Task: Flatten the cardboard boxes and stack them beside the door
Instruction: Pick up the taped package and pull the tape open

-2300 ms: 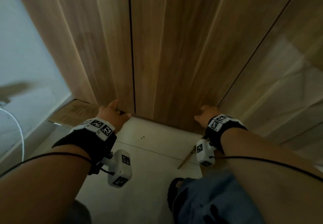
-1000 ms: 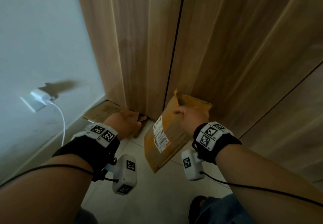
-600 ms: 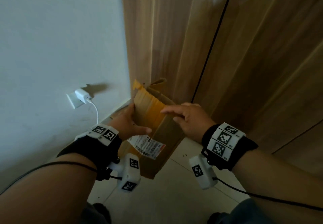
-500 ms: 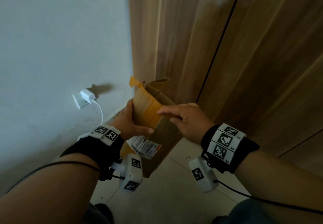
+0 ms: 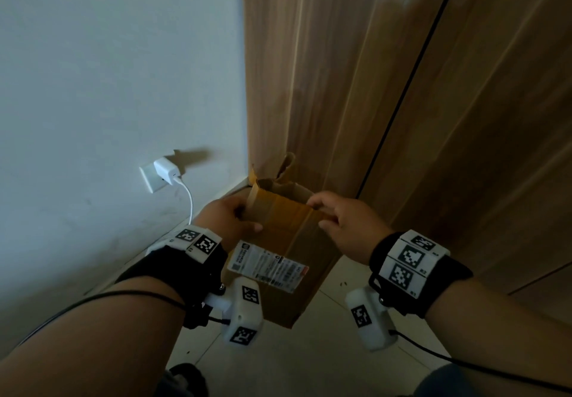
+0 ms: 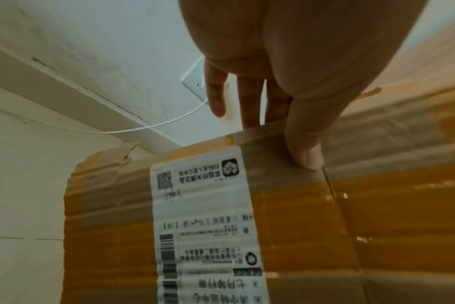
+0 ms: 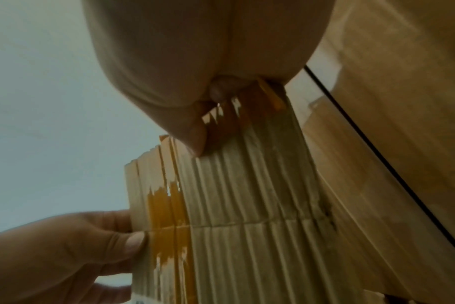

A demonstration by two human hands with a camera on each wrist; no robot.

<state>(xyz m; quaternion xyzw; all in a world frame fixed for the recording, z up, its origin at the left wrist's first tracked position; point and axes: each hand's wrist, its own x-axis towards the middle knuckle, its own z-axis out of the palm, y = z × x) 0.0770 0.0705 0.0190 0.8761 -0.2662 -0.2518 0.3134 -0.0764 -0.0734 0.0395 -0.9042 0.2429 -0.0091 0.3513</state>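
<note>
The wooden door (image 5: 402,87) fills the right of my view, with the white wall (image 5: 108,71) to its left and the pale tiled floor (image 5: 294,365) below. I'm holding the cardboard box (image 5: 288,260) off the floor in front of me, in the corner where wall meets door; it looks partly collapsed, its top end open and ragged. My left hand (image 5: 227,221) grips its left edge, thumb pressed on the taped front face and fingers wrapped behind, while my right hand (image 5: 346,226) pinches the torn top rim on the right side. I judge it light and fairly limp: the corrugation is creased and stripped in places, so it should fold easily but could tear further where the paper skin has already peeled. The glossy packing tape (image 6: 377,144) feels like the slippery part, so I'd keep my grip on bare cardboard along the edges and press the faces together from there. A white shipping label (image 5: 267,265) sits on the front face. Lower on the wall, a white charger (image 5: 165,167) is plugged into a socket, its cable (image 5: 189,198) trailing down.
</note>
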